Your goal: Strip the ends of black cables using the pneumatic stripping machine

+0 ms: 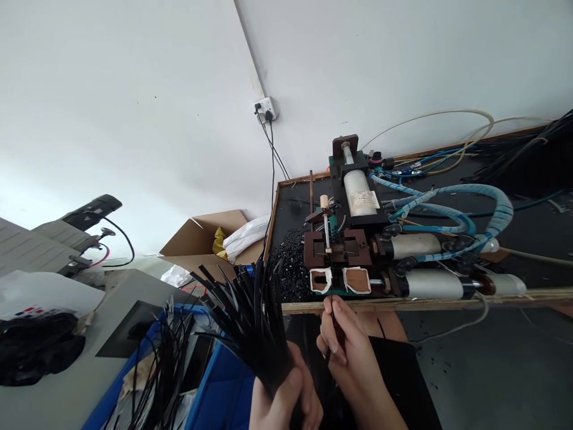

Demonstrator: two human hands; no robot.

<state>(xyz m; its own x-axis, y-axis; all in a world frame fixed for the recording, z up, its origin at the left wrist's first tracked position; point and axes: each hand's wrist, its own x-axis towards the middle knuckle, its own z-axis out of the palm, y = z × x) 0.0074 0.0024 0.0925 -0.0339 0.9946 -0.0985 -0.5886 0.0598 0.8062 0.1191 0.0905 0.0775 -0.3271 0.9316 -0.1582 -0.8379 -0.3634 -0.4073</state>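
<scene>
My left hand is closed around a thick bundle of black flat cables, whose loose ends fan out up and to the left. In a pinch, my right hand holds a single black cable close to the front edge of the bench. The upper end of that cable points up into the gap between the two tape-edged plates of a pneumatic stripping machine. Whether the jaws touch the cable I cannot tell.
Black cut scraps are heaped left of the machine. Blue-wrapped air hoses loop at right. More cables lie in a blue crate at lower left. An open cardboard box stands behind it. A wall socket has plugs in it.
</scene>
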